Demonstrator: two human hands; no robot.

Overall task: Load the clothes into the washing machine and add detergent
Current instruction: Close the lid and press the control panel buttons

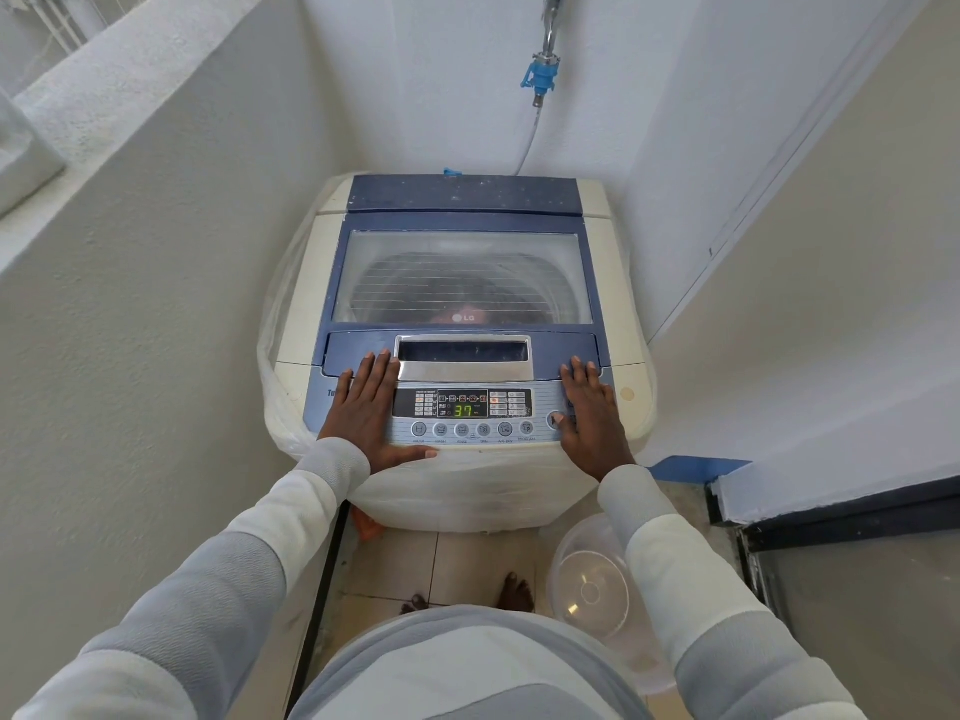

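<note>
Our left hand (371, 407) and right hand (589, 413) lie flat, straight-fingered, on the washing machine's (613, 283) near control panel (462, 407), lid (462, 236) shut over dimly seen clothes (467, 306), so we're likely steadying to start.

Soft, bright daylight comes from my upper left, and shadows are faint. The washing machine lid (462, 278) shows pale glare. The walls (156, 262) bend near the edges; all is sharp.

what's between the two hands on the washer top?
In the head view, between the left hand and right hand lies the control panel: a lit display reading 37, above a row of round buttons.
</note>
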